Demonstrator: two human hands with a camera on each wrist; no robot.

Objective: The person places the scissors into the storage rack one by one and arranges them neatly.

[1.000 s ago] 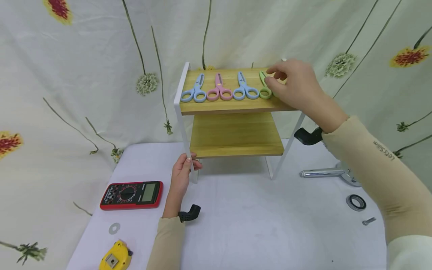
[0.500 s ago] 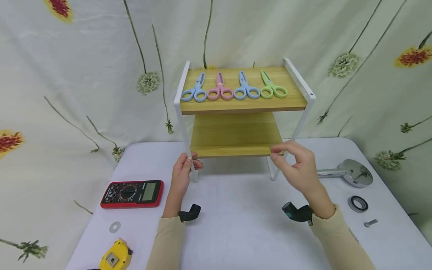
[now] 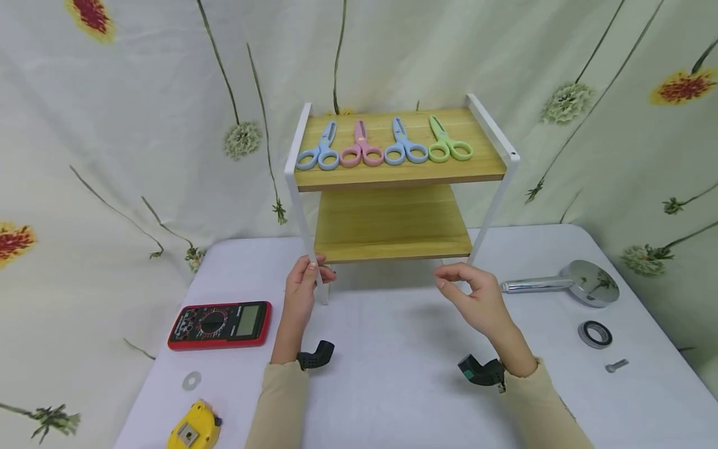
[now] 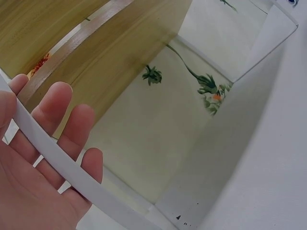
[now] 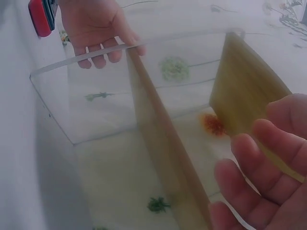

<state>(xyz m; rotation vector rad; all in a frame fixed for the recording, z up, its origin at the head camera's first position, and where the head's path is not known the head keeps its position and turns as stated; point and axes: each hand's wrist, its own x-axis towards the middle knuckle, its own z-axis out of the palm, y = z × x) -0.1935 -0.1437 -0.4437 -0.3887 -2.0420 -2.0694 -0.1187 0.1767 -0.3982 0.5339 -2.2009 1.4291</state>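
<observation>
A two-tier rack (image 3: 392, 178) with wooden shelves and a white metal frame stands at the back of the table. On its top shelf lie a blue pair of scissors (image 3: 316, 153), a pink pair (image 3: 361, 149), a second blue pair (image 3: 405, 148) and a green pair (image 3: 449, 146). My left hand (image 3: 303, 290) grips the rack's front-left leg, and in the left wrist view the white bar (image 4: 72, 172) runs across its fingers (image 4: 57, 110). My right hand (image 3: 473, 299) hovers at the foot of the front-right leg. Its fingers (image 5: 259, 172) are loosely curled and hold nothing.
On the white table lie a red multimeter (image 3: 220, 324), a steel washer (image 3: 191, 380) and a yellow tape measure (image 3: 193, 427) at the left. A chrome shower head (image 3: 589, 284), a black ring (image 3: 594, 335) and a bolt (image 3: 616, 366) lie at the right. A floral curtain hangs behind.
My right hand left the green scissors on the top shelf and came down to the rack's front-right leg. The left hand stayed on the front-left leg.
</observation>
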